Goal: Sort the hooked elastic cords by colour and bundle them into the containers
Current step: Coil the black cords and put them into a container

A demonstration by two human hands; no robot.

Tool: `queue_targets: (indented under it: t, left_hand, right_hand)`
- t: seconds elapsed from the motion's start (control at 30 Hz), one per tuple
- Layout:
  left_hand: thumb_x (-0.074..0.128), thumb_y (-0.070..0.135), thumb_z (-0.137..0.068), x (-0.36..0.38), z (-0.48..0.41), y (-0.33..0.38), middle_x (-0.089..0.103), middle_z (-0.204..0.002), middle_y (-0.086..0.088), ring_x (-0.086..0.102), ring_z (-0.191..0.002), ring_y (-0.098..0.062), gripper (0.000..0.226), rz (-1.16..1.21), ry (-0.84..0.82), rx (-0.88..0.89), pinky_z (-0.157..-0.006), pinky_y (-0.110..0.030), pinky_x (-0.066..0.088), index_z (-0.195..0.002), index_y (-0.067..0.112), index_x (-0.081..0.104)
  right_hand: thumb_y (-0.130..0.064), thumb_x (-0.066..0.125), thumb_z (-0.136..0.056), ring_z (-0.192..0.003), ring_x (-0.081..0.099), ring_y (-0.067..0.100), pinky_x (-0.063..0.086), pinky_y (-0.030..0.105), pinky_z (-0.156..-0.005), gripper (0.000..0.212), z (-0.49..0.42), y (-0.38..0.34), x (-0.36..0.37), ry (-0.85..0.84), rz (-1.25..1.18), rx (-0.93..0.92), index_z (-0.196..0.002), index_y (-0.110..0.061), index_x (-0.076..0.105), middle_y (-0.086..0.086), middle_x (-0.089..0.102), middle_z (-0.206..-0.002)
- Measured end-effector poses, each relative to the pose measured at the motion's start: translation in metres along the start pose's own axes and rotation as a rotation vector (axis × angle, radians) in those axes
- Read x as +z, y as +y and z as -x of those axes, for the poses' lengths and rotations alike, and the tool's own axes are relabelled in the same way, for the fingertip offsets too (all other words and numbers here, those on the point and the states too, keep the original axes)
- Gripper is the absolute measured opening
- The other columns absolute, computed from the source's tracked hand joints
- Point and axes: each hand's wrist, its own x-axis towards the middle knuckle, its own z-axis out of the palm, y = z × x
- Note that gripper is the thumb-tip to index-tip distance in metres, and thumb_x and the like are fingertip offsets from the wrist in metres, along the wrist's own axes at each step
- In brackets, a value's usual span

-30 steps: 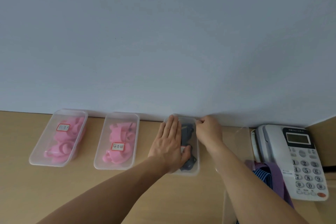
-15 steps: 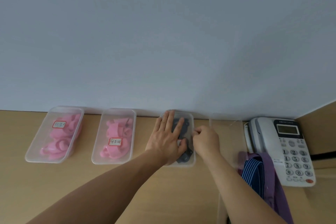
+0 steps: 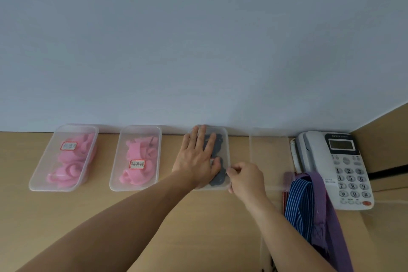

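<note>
left hand (image 3: 196,159) lay flat, fingers straight, on the grey-cord tub (image 3: 212,187), apparently pressing its lid (image 3: 221,139) down; right hand (image 3: 245,178) pinched the lid's right edge, likely seating it.

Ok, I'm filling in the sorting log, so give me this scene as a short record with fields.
left container: pink cords, labelled
middle container: more pink cords, labelled
third container: dark grey cords
left hand: flat on third container's top
right hand: pinches its near right rim
far right: telephone, striped cloth
</note>
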Motion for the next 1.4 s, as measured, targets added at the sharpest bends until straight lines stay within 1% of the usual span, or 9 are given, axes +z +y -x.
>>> queue_targets:
  t: [0.27,0.33,0.57,0.83,0.93,1.17,1.23,1.33,1.4]
  left_hand:
    - [0.014,0.05,-0.098,-0.001,0.003,-0.001,-0.008,-0.161,-0.022,-0.008,-0.149,-0.037,0.068,-0.011,0.008,0.017,-0.121,-0.05,0.001,-0.156,0.015,0.003]
    - [0.009,0.05,-0.095,-0.002,0.002,-0.001,-0.006,-0.161,-0.023,-0.006,-0.149,-0.038,0.07,-0.023,0.008,0.016,-0.121,-0.05,0.002,-0.156,0.015,0.006]
    - [-0.006,0.052,-0.088,-0.002,0.002,-0.001,-0.008,-0.161,-0.022,-0.009,-0.149,-0.038,0.078,-0.012,0.003,0.02,-0.122,-0.049,-0.001,-0.156,0.015,0.004]
    - [-0.001,0.057,-0.091,0.0,0.018,0.016,-0.02,-0.16,-0.015,-0.027,-0.145,-0.032,0.072,0.03,-0.034,0.008,-0.121,-0.048,-0.007,-0.148,0.017,-0.021]
    - [0.0,0.057,-0.091,0.002,0.018,0.016,-0.016,-0.162,-0.014,-0.023,-0.147,-0.032,0.075,0.01,-0.041,-0.002,-0.122,-0.046,-0.007,-0.152,0.017,-0.013]
    - [-0.001,0.056,-0.095,-0.002,0.019,0.019,-0.012,-0.162,-0.016,-0.018,-0.148,-0.035,0.073,-0.074,-0.079,0.003,-0.121,-0.048,-0.005,-0.155,0.016,-0.007]
    - [0.005,0.054,-0.099,-0.008,0.019,0.02,-0.013,-0.162,-0.015,-0.019,-0.148,-0.033,0.069,-0.086,-0.1,-0.006,-0.121,-0.05,-0.004,-0.155,0.016,-0.007]
    - [0.016,0.046,-0.102,-0.027,0.026,0.031,-0.012,-0.163,-0.011,-0.018,-0.149,-0.028,0.066,-0.063,-0.046,-0.021,-0.121,-0.05,-0.004,-0.156,0.012,-0.001]
    - [0.03,0.035,-0.101,-0.04,0.034,0.046,0.004,-0.164,-0.01,-0.002,-0.151,-0.027,0.062,0.06,0.077,-0.007,-0.121,-0.044,0.006,-0.155,0.01,0.012]
  right_hand:
    - [-0.005,0.059,-0.091,-0.065,0.069,0.025,0.06,0.041,-0.069,0.008,0.012,0.001,-0.002,-0.071,-0.215,0.077,-0.088,-0.013,0.061,0.01,0.068,-0.078]
    - [0.001,0.058,-0.091,-0.066,0.07,0.023,0.061,0.036,-0.065,0.021,0.02,0.005,-0.001,-0.105,-0.315,0.101,-0.097,-0.019,0.056,0.006,0.065,-0.085]
    - [-0.002,0.06,-0.091,-0.065,0.072,0.021,0.061,0.035,-0.063,0.022,0.023,0.014,0.002,-0.087,-0.383,0.099,-0.109,-0.016,0.059,0.01,0.068,-0.089]
    - [-0.004,0.055,-0.094,-0.057,0.064,0.024,0.056,0.038,-0.056,0.015,0.024,0.016,0.0,-0.142,-0.473,0.087,-0.093,-0.019,0.059,0.022,0.068,-0.083]
    - [-0.006,0.053,-0.096,-0.056,0.062,0.025,0.051,0.035,-0.053,0.02,0.025,0.021,0.002,-0.171,-0.499,0.062,-0.09,-0.024,0.056,0.019,0.066,-0.077]
    - [-0.01,0.053,-0.096,-0.056,0.061,0.023,0.047,0.025,-0.044,0.008,0.02,0.023,0.0,-0.189,-0.391,0.038,-0.101,-0.009,0.059,0.015,0.066,-0.08]
    - [-0.018,0.052,-0.097,-0.066,0.066,0.021,0.052,0.026,-0.051,0.017,0.022,0.024,-0.006,-0.203,-0.247,-0.034,-0.111,-0.01,0.058,0.011,0.067,-0.092]
    - [-0.028,0.049,-0.098,-0.092,0.067,0.018,0.056,0.035,-0.081,0.026,0.034,0.026,-0.032,-0.109,-0.044,-0.21,-0.117,-0.014,0.059,0.001,0.066,-0.11]
    - [-0.027,0.051,-0.097,-0.102,0.063,0.013,0.051,0.03,-0.089,0.027,0.046,0.03,-0.053,0.018,0.009,-0.298,-0.118,-0.015,0.064,-0.003,0.067,-0.114]
